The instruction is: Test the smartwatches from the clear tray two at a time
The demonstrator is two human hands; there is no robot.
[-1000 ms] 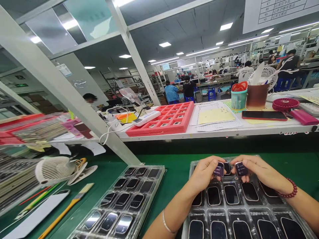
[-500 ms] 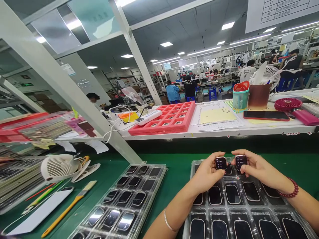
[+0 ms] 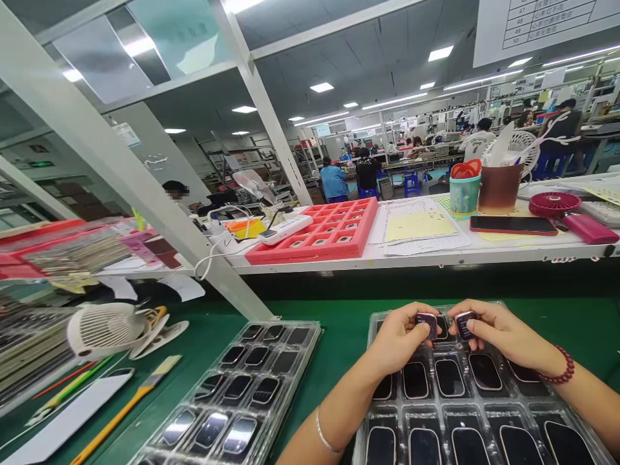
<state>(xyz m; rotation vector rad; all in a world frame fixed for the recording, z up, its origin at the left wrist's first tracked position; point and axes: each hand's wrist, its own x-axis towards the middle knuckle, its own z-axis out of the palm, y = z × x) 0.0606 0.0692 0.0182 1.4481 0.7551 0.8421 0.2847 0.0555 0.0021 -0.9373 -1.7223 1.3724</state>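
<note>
My left hand is closed on a smartwatch case, its thumb resting on the lit screen. A second smartwatch case is pinched in my right hand, and that thumb also lies over its lit display. Both watches are held up side by side, a small gap apart, above the far part of a clear plastic tray. Rows of dark-screened watch cases, such as this watch, sit in the tray's compartments. My hands and forearms hide some compartments.
Left of my arms stands another clear tray of watches. Farther left lie a brush, a white fan and a white flat piece. The shelf ahead carries a red foam tray, papers, a phone and cups.
Both thumbs have moved onto the watch screens. The watches have tilted, and the left one's lit menu has given way to a mostly dark display.
</note>
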